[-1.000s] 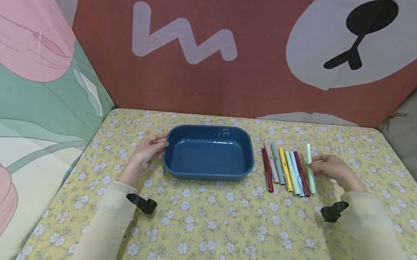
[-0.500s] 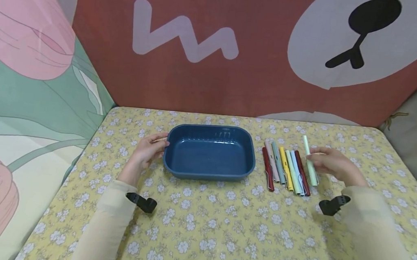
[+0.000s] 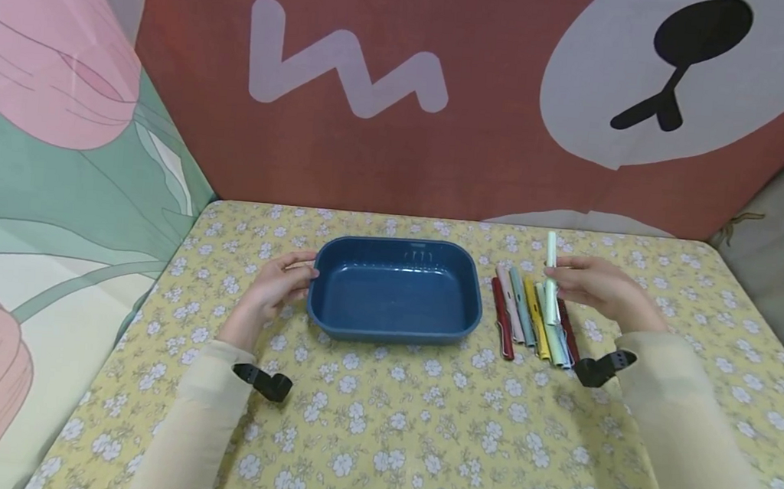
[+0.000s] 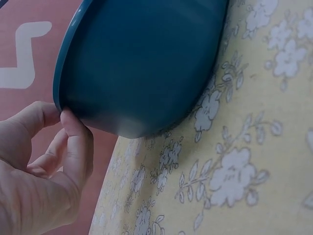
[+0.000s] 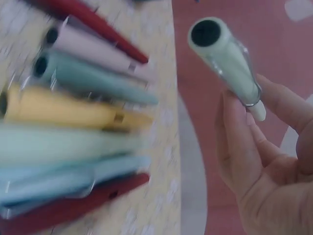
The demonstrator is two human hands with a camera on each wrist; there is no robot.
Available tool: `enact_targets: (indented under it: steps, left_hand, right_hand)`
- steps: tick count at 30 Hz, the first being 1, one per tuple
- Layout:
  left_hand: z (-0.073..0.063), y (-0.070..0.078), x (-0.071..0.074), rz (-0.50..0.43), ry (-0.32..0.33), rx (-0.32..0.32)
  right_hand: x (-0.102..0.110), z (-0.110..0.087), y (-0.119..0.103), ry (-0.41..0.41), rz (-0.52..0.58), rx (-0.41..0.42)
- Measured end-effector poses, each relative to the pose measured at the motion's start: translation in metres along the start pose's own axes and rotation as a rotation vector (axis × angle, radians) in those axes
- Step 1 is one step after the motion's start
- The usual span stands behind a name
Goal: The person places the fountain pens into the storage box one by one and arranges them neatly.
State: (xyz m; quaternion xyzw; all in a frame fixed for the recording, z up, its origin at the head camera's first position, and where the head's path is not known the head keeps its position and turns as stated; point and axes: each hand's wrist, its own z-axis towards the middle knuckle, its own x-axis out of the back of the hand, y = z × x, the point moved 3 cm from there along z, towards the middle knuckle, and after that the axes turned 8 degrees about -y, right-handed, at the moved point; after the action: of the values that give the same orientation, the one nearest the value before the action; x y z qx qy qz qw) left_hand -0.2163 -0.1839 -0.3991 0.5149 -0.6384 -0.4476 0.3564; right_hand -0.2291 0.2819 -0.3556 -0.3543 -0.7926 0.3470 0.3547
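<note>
My left hand (image 3: pixel 278 285) pinches the left rim of a deep blue rectangular tray (image 3: pixel 392 335) with rounded corners; in the left wrist view, fingers meet at the rim of the tray (image 4: pixel 137 68). My right hand (image 3: pixel 606 290) holds a pale green pen (image 3: pixel 550 268) raised and tilted above a row of pens. The right wrist view shows the pale green pen (image 5: pixel 230 63) end-on, pinched between thumb and fingers, its clip visible. Below lie a red pen (image 3: pixel 502 321), a pink pen (image 3: pixel 509 304), a teal pen (image 3: pixel 522 308), a yellow pen (image 3: pixel 536 317) and several others, partly covered by the held pen.
A yellow floral cloth (image 3: pixel 377 428) covers the table. A reddish-brown printed backdrop (image 3: pixel 482 152) rises behind its far edge, and a floral curtain (image 3: pixel 39 247) hangs at the left. The pens lie just right of the tray.
My right hand has lifted the pale green pen from the right end of the row and carried it left and up over the other pens. My left hand stays on the tray's rim.
</note>
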Motion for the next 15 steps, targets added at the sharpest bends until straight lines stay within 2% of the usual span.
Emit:
enact_targets:
  steps: [7,15]
  left_hand:
    - [0.0,0.0,-0.001,0.038,-0.034,0.028]
    - [0.002,0.003,-0.005,0.117,-0.013,0.058]
  right_hand:
    - [-0.024,0.008,-0.034,-0.031,0.114,0.044]
    - [-0.059,0.026,-0.062,-0.015,0.097,0.076]
